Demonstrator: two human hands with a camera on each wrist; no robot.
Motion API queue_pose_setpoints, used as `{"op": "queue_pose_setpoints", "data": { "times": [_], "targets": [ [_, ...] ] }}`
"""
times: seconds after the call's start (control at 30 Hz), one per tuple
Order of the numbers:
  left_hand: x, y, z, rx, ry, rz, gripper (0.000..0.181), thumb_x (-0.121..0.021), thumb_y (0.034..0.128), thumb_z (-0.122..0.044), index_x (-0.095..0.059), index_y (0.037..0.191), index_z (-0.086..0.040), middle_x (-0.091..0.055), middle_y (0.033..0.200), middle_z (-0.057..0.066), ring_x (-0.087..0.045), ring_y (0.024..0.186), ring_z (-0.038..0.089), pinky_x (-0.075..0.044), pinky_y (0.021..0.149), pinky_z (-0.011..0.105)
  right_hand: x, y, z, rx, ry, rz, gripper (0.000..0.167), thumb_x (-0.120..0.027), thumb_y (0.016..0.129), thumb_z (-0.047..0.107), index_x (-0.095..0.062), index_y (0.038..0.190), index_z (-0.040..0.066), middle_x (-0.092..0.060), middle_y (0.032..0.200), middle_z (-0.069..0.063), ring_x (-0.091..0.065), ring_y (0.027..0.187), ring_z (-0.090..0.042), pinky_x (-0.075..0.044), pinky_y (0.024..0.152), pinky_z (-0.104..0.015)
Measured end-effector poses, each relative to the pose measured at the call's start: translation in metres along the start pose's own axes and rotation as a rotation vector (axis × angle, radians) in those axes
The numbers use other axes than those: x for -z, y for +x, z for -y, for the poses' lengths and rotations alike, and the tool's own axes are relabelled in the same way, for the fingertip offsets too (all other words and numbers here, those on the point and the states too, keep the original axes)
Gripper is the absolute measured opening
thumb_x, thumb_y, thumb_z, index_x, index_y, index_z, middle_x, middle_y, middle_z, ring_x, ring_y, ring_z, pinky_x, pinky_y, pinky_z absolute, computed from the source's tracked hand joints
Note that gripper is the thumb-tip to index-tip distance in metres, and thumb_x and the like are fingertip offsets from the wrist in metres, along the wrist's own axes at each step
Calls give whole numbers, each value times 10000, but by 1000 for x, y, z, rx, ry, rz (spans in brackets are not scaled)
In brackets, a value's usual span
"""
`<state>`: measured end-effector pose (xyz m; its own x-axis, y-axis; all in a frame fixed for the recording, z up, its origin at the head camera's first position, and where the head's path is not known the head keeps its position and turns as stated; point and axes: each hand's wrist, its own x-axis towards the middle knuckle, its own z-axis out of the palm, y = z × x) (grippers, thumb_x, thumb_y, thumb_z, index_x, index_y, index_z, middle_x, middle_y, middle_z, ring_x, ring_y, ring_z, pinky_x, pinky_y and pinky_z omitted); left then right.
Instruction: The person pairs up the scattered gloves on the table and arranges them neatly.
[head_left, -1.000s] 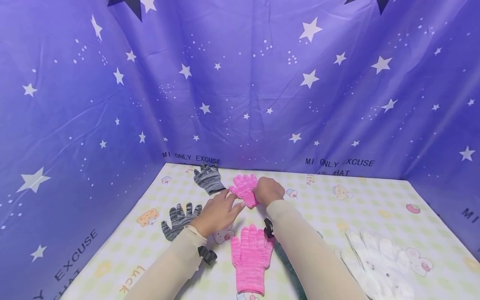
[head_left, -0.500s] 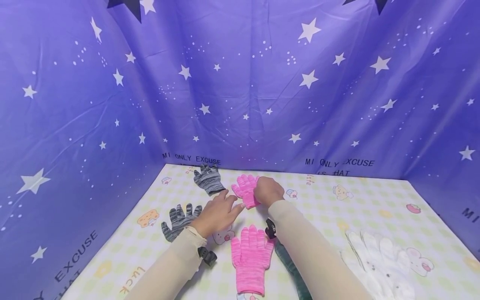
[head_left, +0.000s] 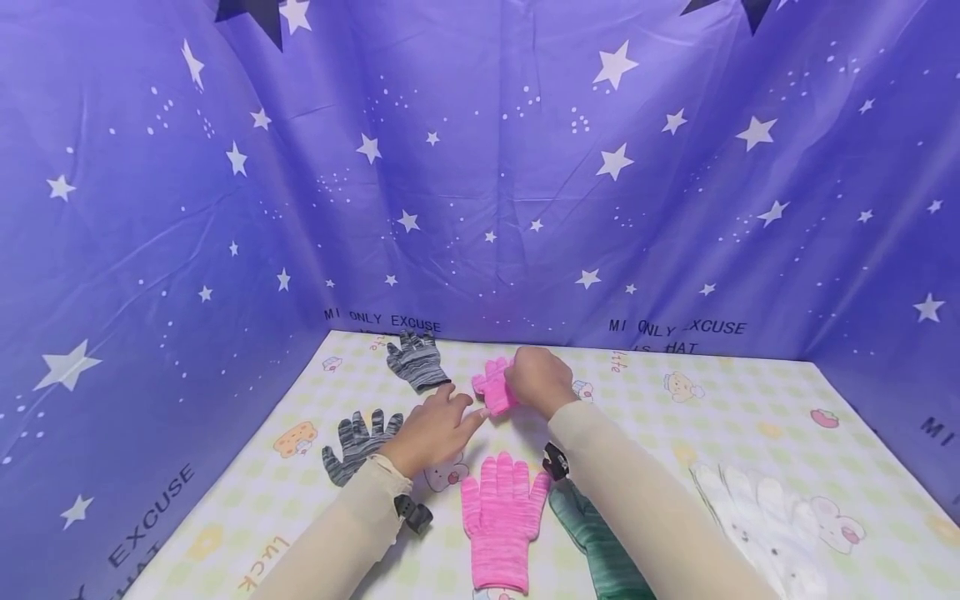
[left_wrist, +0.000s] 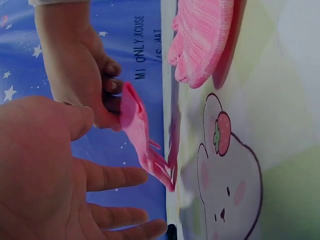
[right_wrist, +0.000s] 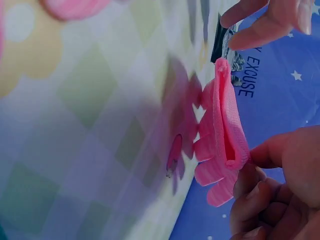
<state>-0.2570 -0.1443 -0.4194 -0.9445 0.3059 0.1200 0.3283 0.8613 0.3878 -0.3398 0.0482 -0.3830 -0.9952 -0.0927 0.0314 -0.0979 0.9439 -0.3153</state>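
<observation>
At the back middle of the table, my right hand (head_left: pixel 538 381) pinches a small pink knit glove (head_left: pixel 495 390) by the side of its cuff. The right wrist view shows that glove (right_wrist: pixel 215 140) raised off the cloth, its cuff opening towards the camera and its fingers pointing away. My left hand (head_left: pixel 435 427) hovers just left of it, fingers spread, holding nothing. In the left wrist view a gap lies between the left hand's fingers (left_wrist: pixel 120 177) and the glove (left_wrist: pixel 137 125). A second pink glove (head_left: pixel 501 525) lies flat nearer me, fingers pointing away.
Two grey striped gloves lie left: one at the back (head_left: pixel 417 364), one (head_left: pixel 358 446) partly behind my left hand. A green glove (head_left: pixel 600 537) lies partly under my right forearm. White gloves (head_left: pixel 765 517) lie front right. A purple star-print curtain (head_left: pixel 495 167) surrounds the checked tablecloth (head_left: pixel 720 417).
My right hand has drawn the small pink glove slightly right, away from my left fingers. The right forearm has shifted right, showing more of the green glove. My left hand has barely moved.
</observation>
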Motion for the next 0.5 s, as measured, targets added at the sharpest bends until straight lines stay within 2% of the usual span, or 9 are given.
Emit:
{"op": "queue_pose_setpoints", "data": {
  "times": [0.13, 0.3, 0.5],
  "targets": [
    [-1, 0, 1, -6, -15, 0, 600, -378, 1089, -496, -583, 1426, -45, -456, 1548, 268, -494, 1396, 457, -425, 1106, 606, 9, -6, 1, 17, -22, -48, 346, -612, 973, 324, -604, 668, 160, -674, 830, -82, -624, 743, -251, -493, 610, -407],
    [0, 0, 1, -16, -2, -19, 586, -394, 1088, -499, -594, 1405, -48, -576, 1445, 203, -603, 1288, 391, -489, 1057, 540, 18, -14, 2, 47, -9, -84, 356, -603, 953, 305, -572, 630, 159, -651, 755, -84, -604, 684, -249, -468, 568, -405],
    [3, 2, 2, -31, 24, -84, 466, -574, 1024, -417, -631, 1344, -83, -669, 1314, 122, -681, 1152, 324, -546, 960, 506, 21, -24, 0, 105, 2, -116, 363, -574, 921, 229, -516, 567, 175, -542, 609, -35, -548, 608, -221, -424, 532, -382]
  ]
}}
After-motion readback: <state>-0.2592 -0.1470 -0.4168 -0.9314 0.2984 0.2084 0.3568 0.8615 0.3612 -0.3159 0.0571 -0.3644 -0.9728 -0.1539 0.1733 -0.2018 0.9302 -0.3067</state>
